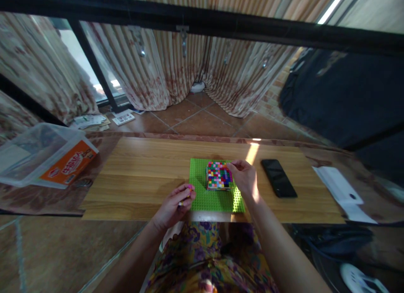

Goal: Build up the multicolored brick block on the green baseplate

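A green studded baseplate (202, 202) lies near the front edge of the wooden board. On it stands a square block of small multicoloured building bricks (217, 175), several rows of studs showing on top. My left hand (176, 202) is closed around a few small bricks (190, 190), a pink one showing at the fingertips, just left of the baseplate. My right hand (244, 175) reaches in from the right, its fingertips pinched at the upper right corner of the brick block. Whatever lies between those fingertips is too small to make out.
A black phone (279, 178) lies on the wooden board (142, 171), right of the baseplate. White papers (341, 188) sit farther right. At the left is a clear plastic bin (34, 154) with an orange label. A dark metal bar (202, 19) crosses above, before striped curtains (176, 66).
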Available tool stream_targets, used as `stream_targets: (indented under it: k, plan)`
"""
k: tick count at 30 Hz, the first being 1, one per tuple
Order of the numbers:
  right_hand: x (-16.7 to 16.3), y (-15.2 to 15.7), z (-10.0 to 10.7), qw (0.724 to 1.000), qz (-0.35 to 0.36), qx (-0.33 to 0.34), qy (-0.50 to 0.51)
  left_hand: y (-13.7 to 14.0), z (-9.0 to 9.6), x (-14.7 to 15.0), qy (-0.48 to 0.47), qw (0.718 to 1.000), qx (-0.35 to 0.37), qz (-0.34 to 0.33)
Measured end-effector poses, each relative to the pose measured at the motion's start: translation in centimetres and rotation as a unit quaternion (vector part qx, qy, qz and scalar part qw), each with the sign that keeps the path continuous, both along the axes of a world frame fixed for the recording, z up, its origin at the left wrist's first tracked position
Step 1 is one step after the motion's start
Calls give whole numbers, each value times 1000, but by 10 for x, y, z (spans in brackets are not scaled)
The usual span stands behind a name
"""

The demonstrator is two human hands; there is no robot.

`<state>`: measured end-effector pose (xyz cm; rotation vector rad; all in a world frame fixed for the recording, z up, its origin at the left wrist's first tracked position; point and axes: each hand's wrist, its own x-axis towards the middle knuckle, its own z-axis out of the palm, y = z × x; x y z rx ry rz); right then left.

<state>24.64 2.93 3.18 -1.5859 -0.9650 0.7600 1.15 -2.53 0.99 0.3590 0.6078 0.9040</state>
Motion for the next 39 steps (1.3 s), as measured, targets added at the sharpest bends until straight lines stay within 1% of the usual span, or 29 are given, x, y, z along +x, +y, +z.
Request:
stream_targets:
  k: [2,4,5,7,10,12,14,16,19,22,29,35,39]
  plan:
    - [-1,-3,1,1000,-1,5,16,-1,0,1,7,1000,-4,10]
    - [-5,-9,2,999,-22,29,21,-2,1,3,19,999,-5,26]
    - [-8,-13,3,998,-35,46,14,-2,2,4,25,999,-4,34]
    - [-16,-24,7,996,-38,77,-24,-3,4,5,33,999,0,41]
    - [-33,-45,15,989,32,83,-115,-3,6,5,40,999,14,33]
    - [-45,-58,21,969,96,82,-212,-3,7,5,43,998,25,33]
    - [-57,-68,26,945,147,84,-280,-4,7,6,42,998,29,43]
    - [-67,-74,28,925,181,89,-322,-5,6,8,42,997,23,60]
    - [-79,-77,28,904,211,90,-362,-6,4,10,44,995,6,89]
    - [-86,-77,27,899,219,84,-370,-6,2,12,39,993,2,110]
    - [-89,-76,26,900,230,89,-360,-7,1,10,20,994,5,109]
    - [-91,-77,26,897,242,96,-357,-9,0,8,11,995,18,97]
    - [-80,-77,28,904,263,104,-321,-9,-1,6,6,997,23,80]
